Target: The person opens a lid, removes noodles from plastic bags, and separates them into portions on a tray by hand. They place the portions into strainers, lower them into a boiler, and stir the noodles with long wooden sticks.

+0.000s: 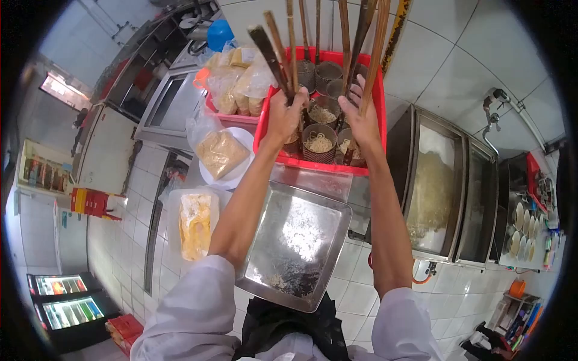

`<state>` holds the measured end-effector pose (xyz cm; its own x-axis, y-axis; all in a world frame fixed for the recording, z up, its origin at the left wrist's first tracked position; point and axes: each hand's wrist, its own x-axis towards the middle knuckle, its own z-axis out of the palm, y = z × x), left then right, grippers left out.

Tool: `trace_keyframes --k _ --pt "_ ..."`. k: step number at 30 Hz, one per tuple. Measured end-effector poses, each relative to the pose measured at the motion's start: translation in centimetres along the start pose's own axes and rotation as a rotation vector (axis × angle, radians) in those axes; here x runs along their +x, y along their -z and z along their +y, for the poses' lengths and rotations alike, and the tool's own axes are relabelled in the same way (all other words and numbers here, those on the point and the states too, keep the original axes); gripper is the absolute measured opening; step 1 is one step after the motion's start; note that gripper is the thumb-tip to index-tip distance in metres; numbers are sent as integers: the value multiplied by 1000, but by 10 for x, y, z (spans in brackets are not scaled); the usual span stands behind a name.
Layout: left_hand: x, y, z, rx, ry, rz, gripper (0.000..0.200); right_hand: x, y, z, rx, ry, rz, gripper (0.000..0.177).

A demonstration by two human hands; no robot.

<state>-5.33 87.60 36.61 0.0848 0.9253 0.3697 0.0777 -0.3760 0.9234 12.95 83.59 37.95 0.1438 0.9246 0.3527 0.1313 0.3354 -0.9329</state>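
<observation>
Both arms reach into a red plastic crate [325,166] that holds several wire-mesh noodle strainers [319,143] with long wooden handles standing upright. My left hand [285,115] is wrapped around strainer handles at the crate's left side. On the right, my right hand [362,120] curls around other handles, thumb on the inner side and fingertips partly behind the wood. Pale noodles [318,142] lie in the front baskets and in one behind them. The baskets at the back look dark inside. A metal tray [289,240] with white powder and crumbs sits below the crate, near my body.
Left of the crate are bags of noodles [241,90], a bagged portion on a white plate [245,141], and a container of floured yellow dough [197,222]. A steel cooker with cloudy liquid [432,192] stands right. A tap [492,117] hangs beyond it.
</observation>
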Motion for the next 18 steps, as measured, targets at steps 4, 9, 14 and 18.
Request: trace_keyframes --k 4,9,14,18 --pt "6 -23 8 -133 -32 74 18 12 3 13 98 -116 3 45" --pt "-1 -23 8 77 -103 159 25 21 -2 10 32 21 10 54" --pt "-11 -16 15 120 -99 228 29 32 3 5 -38 -24 110 53" --pt "-8 -13 16 142 -62 187 32 39 12 9 16 -41 -24 50"
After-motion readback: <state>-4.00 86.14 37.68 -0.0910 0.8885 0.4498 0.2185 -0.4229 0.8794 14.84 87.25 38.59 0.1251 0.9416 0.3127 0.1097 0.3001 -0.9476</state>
